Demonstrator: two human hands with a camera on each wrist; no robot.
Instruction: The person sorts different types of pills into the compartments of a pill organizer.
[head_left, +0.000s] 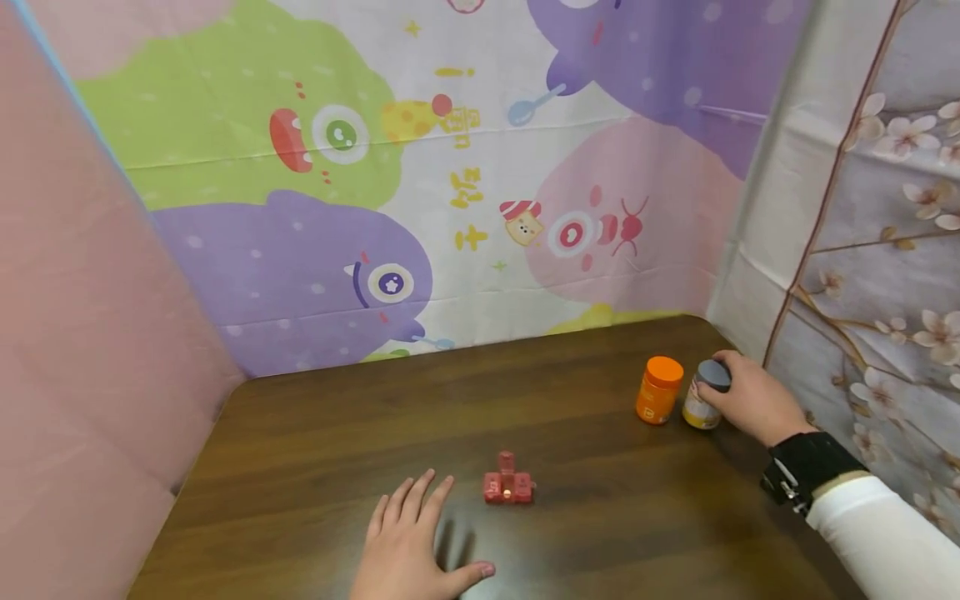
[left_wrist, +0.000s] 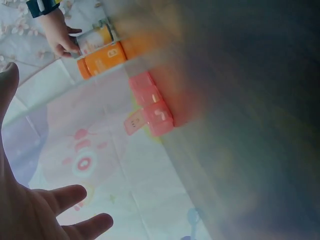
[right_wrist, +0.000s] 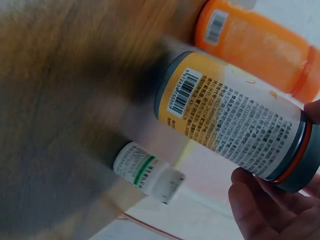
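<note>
My right hand [head_left: 759, 403] grips a supplement bottle [head_left: 701, 411] by its grey cap, thumb on one side and fingers on the other. The bottle has a white and yellow label with a barcode. Right beside it stands an orange bottle [head_left: 658, 395] with an orange lid. My left hand [head_left: 405, 546] hovers over the table with fingers spread, holding nothing. Nearest to it is a small red translucent pill box [head_left: 492, 488] with its middle lid standing up. A small pale piece shows in that middle compartment.
A small white bottle [right_wrist: 145, 169] with a green band stands near the held bottle in the right wrist view; the right hand hides it from the head view. The brown wooden table [head_left: 315, 450] meets a cartoon curtain [head_left: 480, 275] behind and a floral curtain [head_left: 892, 292] at right.
</note>
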